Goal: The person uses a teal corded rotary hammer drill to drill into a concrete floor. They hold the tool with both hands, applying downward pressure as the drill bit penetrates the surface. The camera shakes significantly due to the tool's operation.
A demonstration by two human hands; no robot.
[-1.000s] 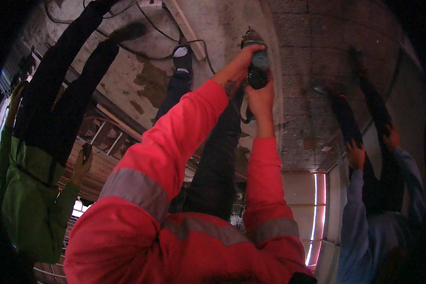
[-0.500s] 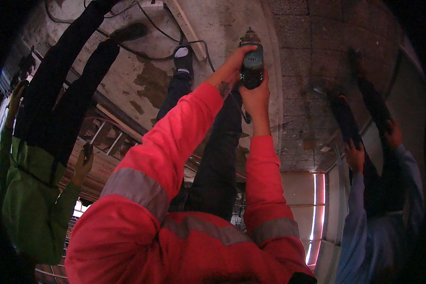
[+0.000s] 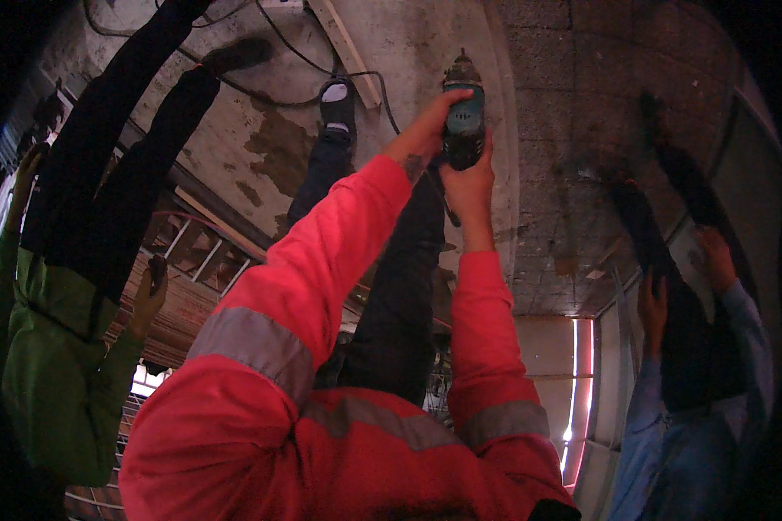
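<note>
A teal and black power drill [image 3: 465, 115] is held out in front of me, its chuck pointing away toward the top of the view. My left hand [image 3: 427, 127] grips the drill body from the left side, thumb laid across the top. From below and behind, my right hand [image 3: 469, 187] closes round the handle, which is mostly hidden by the hand and the drill body. A black cord [image 3: 452, 213] hangs beside my right wrist. The drill tip appears over the concrete floor [image 3: 408, 43]; whether it touches anything cannot be made out.
At left stands a person in a green top [image 3: 56, 347], holding a small dark object; another in a blue top [image 3: 699, 460] stands at right. A wooden plank [image 3: 346, 52] and a dark cable [image 3: 295, 52] lie on the floor near my shoe [image 3: 336, 104]. A ladder-like frame [image 3: 195, 247] lies left.
My hands and the drill stay almost in place, with only a slight shift. The hands of the person at right have moved a little, and the whole view has shifted slightly.
</note>
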